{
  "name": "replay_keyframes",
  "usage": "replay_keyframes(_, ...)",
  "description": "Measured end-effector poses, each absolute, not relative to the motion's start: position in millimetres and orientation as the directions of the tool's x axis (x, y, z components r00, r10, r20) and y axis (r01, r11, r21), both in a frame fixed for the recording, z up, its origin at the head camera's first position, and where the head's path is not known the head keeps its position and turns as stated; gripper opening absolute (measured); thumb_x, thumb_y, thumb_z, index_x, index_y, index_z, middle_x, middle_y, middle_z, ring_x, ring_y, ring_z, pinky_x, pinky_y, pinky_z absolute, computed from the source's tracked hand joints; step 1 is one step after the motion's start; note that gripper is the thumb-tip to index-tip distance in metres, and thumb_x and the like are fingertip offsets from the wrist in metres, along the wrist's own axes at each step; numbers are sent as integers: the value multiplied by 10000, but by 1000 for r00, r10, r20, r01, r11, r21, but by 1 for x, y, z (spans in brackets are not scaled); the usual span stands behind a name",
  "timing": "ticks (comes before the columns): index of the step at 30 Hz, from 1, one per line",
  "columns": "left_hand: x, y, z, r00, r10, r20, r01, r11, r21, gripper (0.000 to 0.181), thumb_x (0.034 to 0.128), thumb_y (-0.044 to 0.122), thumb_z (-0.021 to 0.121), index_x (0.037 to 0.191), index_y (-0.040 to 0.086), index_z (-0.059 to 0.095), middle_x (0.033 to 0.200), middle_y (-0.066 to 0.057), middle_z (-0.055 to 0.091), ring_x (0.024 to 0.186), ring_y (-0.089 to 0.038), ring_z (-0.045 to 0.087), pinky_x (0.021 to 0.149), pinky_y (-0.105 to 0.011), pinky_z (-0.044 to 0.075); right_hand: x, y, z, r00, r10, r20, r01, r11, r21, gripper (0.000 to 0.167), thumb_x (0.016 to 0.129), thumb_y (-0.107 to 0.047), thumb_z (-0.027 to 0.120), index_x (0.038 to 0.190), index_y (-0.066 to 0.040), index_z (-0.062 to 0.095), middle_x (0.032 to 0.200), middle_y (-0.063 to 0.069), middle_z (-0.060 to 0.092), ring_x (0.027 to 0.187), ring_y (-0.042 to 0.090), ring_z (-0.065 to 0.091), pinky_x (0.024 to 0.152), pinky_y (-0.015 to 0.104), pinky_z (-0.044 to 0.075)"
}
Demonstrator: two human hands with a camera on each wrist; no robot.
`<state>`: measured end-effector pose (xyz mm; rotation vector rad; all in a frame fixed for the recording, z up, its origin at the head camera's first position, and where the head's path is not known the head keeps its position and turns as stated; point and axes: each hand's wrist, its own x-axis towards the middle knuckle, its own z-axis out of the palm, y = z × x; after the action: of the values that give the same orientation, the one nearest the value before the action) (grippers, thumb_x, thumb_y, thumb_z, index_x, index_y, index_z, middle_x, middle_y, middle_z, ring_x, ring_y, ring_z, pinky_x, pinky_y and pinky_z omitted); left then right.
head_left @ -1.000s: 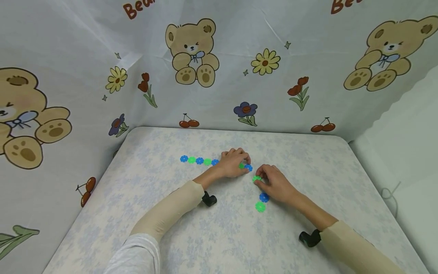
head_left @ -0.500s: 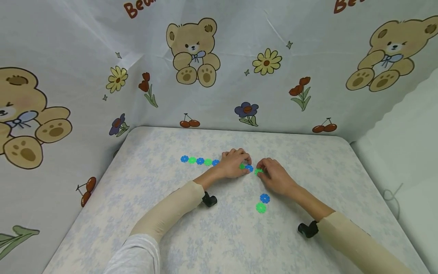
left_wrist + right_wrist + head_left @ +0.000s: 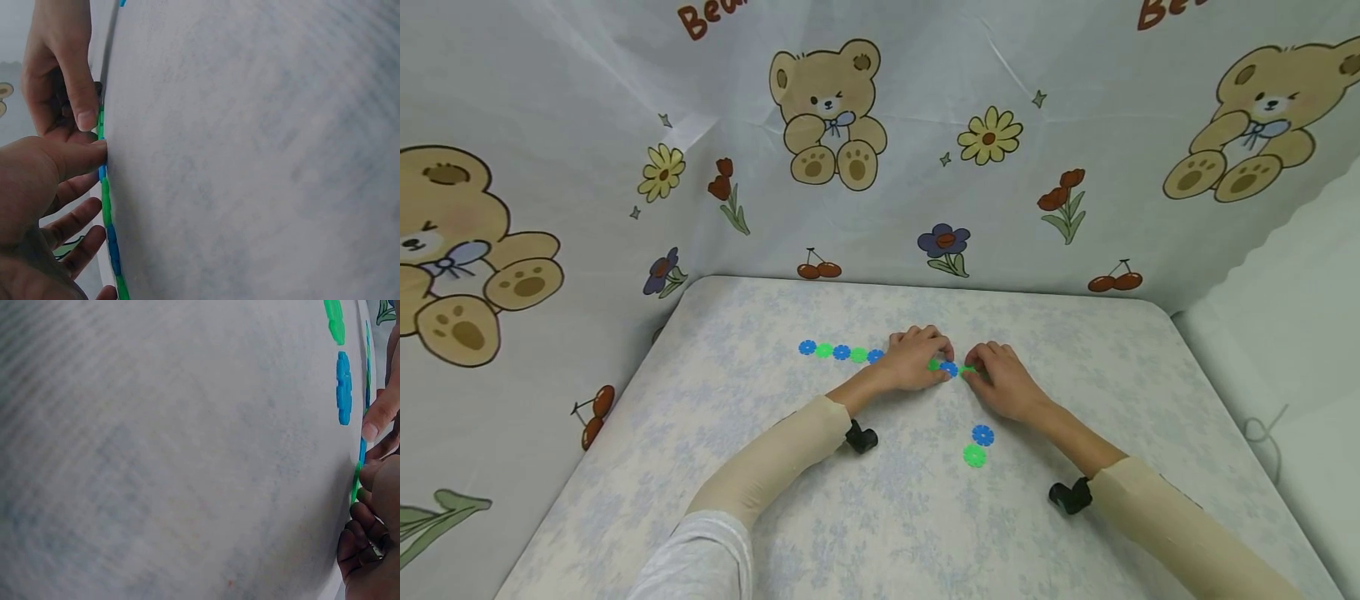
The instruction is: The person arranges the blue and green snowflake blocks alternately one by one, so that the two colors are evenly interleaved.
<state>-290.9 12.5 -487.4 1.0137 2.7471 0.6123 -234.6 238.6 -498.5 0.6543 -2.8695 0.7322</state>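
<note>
A row of alternating blue and green flower-shaped plastic discs (image 3: 842, 352) lies across the table, partly hidden under my left hand (image 3: 913, 360). Thumb and forefinger of that hand pinch the blue disc (image 3: 950, 369) at the row's right end. My right hand (image 3: 1006, 385) pinches a green disc (image 3: 967, 369), held against or very close to that blue disc's edge. Seen from the left wrist, the green disc (image 3: 100, 119) stands edge-on between the two hands; whether the slots interlock cannot be told. A loose blue disc (image 3: 982, 435) and a loose green disc (image 3: 974, 456) lie nearer the front.
The table (image 3: 850, 517) has a pale, blue-patterned cover. Behind it hangs a cloth (image 3: 730, 100) printed with bears and flowers. Black wrist cameras (image 3: 1070, 497) jut from both forearms close above the table. At the right lies a thin white cord (image 3: 1264, 433).
My right hand has moved away from the loose discs, bringing its green disc up to the blue end of the row. The left hand stays where it was.
</note>
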Motion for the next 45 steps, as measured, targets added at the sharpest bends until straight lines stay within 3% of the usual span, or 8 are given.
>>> replay_keyframes(9, -292, 14, -490, -767, 642, -5, 583, 700, 412, 211, 1038, 406, 725, 1221, 317, 667, 1408, 64, 564, 1311, -230, 496, 1132, -590, 331, -236, 243, -500, -930, -336, 152, -365, 779, -510, 216, 1010, -154, 685, 1205, -64, 661, 1139, 120, 666, 1065, 280, 578, 939, 456, 440)
replay_keyframes(20, -290, 14, -488, -772, 636, -7, 580, 708, 404, 204, 1043, 400, 716, 1218, 306, 668, 1419, 58, 559, 1325, -238, 491, 1139, -598, 325, -236, 244, -501, -929, -323, 182, -369, 755, -542, 233, 999, -146, 733, 1191, -35, 664, 1053, 117, 665, 985, 248, 562, 903, 419, 434)
replay_keyframes(27, -289, 14, -487, -769, 639, -4, 579, 700, 418, 211, 1045, 403, 702, 1219, 289, 672, 1414, 42, 560, 1329, -249, 488, 1122, -596, 325, -226, 251, -498, -915, -352, 198, -399, 713, -577, 321, 1015, -162, 730, 1267, 9, 627, 961, 93, 627, 787, 141, 516, 742, 296, 461)
replay_keyframes(31, -289, 15, -486, -773, 635, -1, 576, 702, 419, 208, 1037, 414, 704, 1201, 292, 670, 1409, 38, 565, 1312, -246, 489, 1116, -588, 324, -208, 256, -496, -914, -365, 179, -395, 693, -603, 293, 1011, -172, 746, 1249, -37, 642, 991, 72, 631, 827, 138, 538, 745, 271, 476)
replay_keyframes(38, -289, 19, -487, -775, 632, 17, 582, 702, 412, 217, 1023, 444, 710, 1169, 294, 651, 1346, 53, 574, 1259, -231, 491, 1098, -573, 321, -177, 265, -498, -878, -450, 162, -450, 667, -594, 200, 962, -223, 820, 1121, -173, 708, 1039, -43, 666, 979, 129, 553, 861, 287, 476)
replay_keyframes(45, -288, 29, -489, -757, 651, 58, 618, 683, 389, 275, 1018, 445, 720, 1232, 286, 654, 1286, 64, 618, 1229, -211, 540, 1108, -576, 359, -159, 269, -499, -860, -475, 185, -486, 656, -577, 182, 934, -231, 854, 1071, -234, 734, 1047, -78, 677, 997, 117, 532, 879, 290, 460)
